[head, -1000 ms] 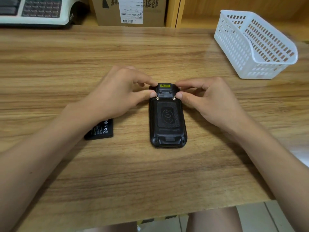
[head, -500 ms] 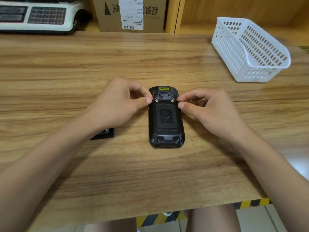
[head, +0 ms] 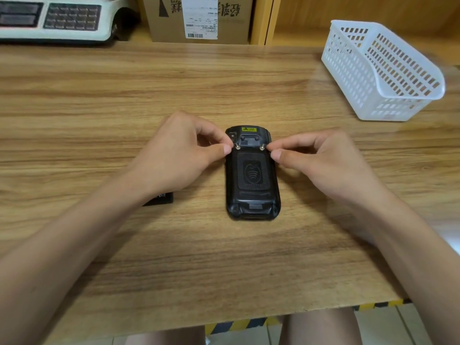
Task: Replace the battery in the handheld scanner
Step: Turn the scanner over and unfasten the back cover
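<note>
A black handheld scanner [head: 252, 180] lies face down in the middle of the wooden table, its textured battery cover in place. Two small metal thumbscrews stand at the cover's top corners. My left hand [head: 179, 155] pinches the left screw [head: 236, 146] between thumb and forefinger. My right hand [head: 321, 163] pinches the right screw [head: 262, 146] the same way. A loose black battery [head: 161, 199] lies flat on the table to the scanner's left, mostly hidden under my left wrist.
A white perforated plastic basket [head: 383, 70] stands at the back right. Behind the table's far edge are a weighing scale [head: 57, 18] at the left and a cardboard box [head: 199, 18] with a label. The table's front edge [head: 224, 319] is close to my knees.
The view has shifted slightly. My fingers have stayed at the two screws, their tips shifting a little; more of the loose battery is now hidden under my left wrist.
</note>
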`<action>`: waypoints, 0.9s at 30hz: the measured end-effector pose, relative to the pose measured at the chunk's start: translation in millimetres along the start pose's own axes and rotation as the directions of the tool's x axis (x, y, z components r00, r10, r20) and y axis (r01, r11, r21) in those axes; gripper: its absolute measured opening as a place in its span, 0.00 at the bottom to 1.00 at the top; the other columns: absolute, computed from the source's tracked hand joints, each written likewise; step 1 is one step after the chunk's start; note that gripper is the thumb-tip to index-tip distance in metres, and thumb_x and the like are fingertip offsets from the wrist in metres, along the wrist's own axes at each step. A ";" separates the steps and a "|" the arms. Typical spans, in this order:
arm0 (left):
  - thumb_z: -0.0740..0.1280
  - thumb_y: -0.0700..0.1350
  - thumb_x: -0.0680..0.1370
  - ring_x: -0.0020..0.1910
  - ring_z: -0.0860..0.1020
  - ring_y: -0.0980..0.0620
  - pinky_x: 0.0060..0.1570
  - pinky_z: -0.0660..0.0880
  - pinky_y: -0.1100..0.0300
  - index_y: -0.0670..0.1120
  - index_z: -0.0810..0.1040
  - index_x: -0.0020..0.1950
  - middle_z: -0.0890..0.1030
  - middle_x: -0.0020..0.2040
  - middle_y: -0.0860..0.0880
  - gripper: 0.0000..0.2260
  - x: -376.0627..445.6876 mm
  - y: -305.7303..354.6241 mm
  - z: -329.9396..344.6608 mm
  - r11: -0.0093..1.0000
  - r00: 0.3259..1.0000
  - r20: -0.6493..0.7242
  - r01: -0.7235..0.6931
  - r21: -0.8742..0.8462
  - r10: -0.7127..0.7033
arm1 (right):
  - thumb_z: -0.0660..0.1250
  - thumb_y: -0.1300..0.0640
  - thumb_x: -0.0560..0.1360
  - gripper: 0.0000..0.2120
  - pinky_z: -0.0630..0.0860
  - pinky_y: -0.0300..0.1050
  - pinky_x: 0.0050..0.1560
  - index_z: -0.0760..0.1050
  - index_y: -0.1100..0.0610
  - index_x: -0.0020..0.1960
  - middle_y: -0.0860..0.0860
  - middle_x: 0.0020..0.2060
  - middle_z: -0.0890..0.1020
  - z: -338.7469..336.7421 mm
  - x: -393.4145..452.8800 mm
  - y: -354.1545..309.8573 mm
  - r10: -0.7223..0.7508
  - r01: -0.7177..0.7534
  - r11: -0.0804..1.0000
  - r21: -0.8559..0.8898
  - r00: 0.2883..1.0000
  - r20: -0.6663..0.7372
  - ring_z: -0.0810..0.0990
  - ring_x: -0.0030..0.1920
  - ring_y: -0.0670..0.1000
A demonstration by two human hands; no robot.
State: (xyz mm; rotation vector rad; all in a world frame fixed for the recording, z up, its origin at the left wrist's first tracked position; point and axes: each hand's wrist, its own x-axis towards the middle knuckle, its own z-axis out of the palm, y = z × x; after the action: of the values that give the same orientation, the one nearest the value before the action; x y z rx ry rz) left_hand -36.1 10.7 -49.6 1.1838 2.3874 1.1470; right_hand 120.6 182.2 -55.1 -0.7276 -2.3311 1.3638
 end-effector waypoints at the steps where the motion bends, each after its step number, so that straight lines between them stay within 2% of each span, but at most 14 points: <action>1: 0.74 0.47 0.75 0.43 0.82 0.61 0.49 0.77 0.63 0.54 0.86 0.42 0.86 0.40 0.59 0.03 -0.3 0.2 0.1 1.000 1.000 -0.003 0.003 -0.003 -0.003 | 0.75 0.56 0.73 0.04 0.70 0.27 0.42 0.86 0.51 0.46 0.39 0.36 0.86 -0.2 0.1 -1.0 0.013 -0.013 1.000 0.015 1.000 0.012 0.79 0.35 0.34; 7: 0.73 0.48 0.75 0.42 0.83 0.56 0.50 0.78 0.54 0.53 0.86 0.42 0.86 0.39 0.55 0.03 -0.9 0.9 2.1 1.000 1.000 -0.014 0.002 0.005 -0.002 | 0.74 0.60 0.73 0.05 0.73 0.30 0.42 0.85 0.53 0.48 0.48 0.39 0.85 0.4 2.2 -3.5 0.069 -0.074 0.995 0.062 0.995 0.072 0.77 0.35 0.40; 12: 0.73 0.49 0.75 0.41 0.82 0.59 0.50 0.79 0.56 0.54 0.85 0.40 0.86 0.39 0.57 0.04 -0.5 0.2 4.1 1.000 1.000 0.003 0.014 -0.025 -0.014 | 0.72 0.63 0.74 0.06 0.70 0.27 0.37 0.83 0.57 0.50 0.49 0.39 0.79 3.2 1.9 -5.9 0.061 -0.068 0.996 0.066 0.993 0.102 0.73 0.35 0.43; 16: 0.73 0.48 0.75 0.43 0.82 0.56 0.51 0.77 0.56 0.53 0.85 0.43 0.85 0.40 0.55 0.02 -0.5 0.2 4.7 1.000 1.000 0.012 -0.011 -0.018 0.011 | 0.72 0.64 0.74 0.07 0.70 0.27 0.36 0.82 0.59 0.52 0.50 0.40 0.78 3.1 1.2 -7.5 0.059 -0.066 0.995 0.068 0.993 0.107 0.73 0.35 0.42; 20: 0.74 0.48 0.74 0.43 0.81 0.56 0.50 0.75 0.60 0.53 0.85 0.45 0.85 0.40 0.54 0.01 -1.5 1.7 5.5 0.999 1.000 0.010 -0.028 -0.018 0.029 | 0.72 0.63 0.75 0.06 0.71 0.28 0.37 0.82 0.57 0.51 0.50 0.40 0.78 2.7 1.3 -7.6 0.073 -0.082 0.994 0.078 0.991 0.116 0.74 0.35 0.44; 23: 0.74 0.48 0.75 0.43 0.82 0.56 0.51 0.76 0.57 0.53 0.85 0.45 0.85 0.40 0.54 0.01 -1.3 1.5 5.7 0.999 0.999 0.004 -0.033 -0.013 0.033 | 0.72 0.63 0.75 0.05 0.71 0.30 0.39 0.83 0.56 0.50 0.50 0.39 0.79 2.5 0.9 -7.1 0.071 -0.081 0.993 0.081 0.990 0.120 0.74 0.36 0.44; 27: 0.73 0.48 0.75 0.43 0.82 0.56 0.51 0.77 0.55 0.53 0.85 0.45 0.85 0.40 0.54 0.01 -1.9 2.5 5.5 0.999 0.999 0.002 -0.044 0.004 0.044 | 0.72 0.61 0.75 0.04 0.72 0.37 0.46 0.84 0.54 0.47 0.51 0.40 0.82 2.2 -0.7 -6.9 0.025 -0.036 0.996 0.083 0.991 0.128 0.76 0.39 0.46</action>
State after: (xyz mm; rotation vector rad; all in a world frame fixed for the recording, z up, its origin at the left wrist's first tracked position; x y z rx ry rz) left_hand -30.7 13.2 -51.7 1.2434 2.3749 1.1545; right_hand 118.3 177.5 -50.1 -0.6719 -2.3501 1.5547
